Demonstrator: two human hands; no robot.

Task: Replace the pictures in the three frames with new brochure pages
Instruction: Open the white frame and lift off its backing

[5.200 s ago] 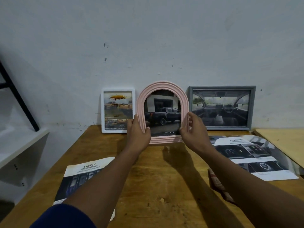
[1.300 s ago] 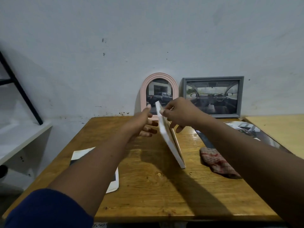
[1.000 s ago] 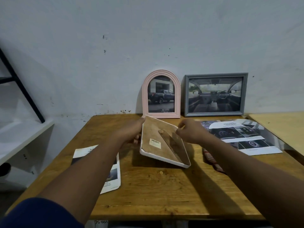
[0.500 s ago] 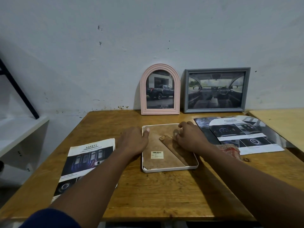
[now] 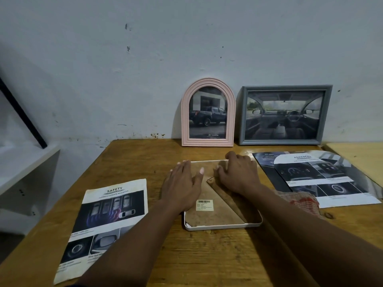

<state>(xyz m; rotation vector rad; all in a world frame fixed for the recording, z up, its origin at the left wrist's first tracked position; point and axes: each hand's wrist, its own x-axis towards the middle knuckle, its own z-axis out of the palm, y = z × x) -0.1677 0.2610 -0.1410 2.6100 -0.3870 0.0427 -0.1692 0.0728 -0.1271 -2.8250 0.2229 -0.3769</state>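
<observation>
Left hand (image 5: 182, 187) lies flat, fingers straight, across the left edge of the white frame (image 5: 223, 226), thumb extended onto the brown backing (image 5: 209, 217). Right hand (image 5: 238, 175) rests on the backing's far right portion with fingers bent; whether they pinch anything cannot be determined. The frame lies face down on the table (image 5: 207, 255) beneath both hands, barcode sticker (image 5: 204, 205) just nearer than the left thumb. Beyond the hands, the pink arched frame (image 5: 185, 121) and grey frame (image 5: 286, 88) stand against the wall. SAFETY page (image 5: 109, 220) lies left of the left hand; ADVANCED page (image 5: 323, 179) and a cloth (image 5: 298, 201) lie right of the right hand.
</observation>
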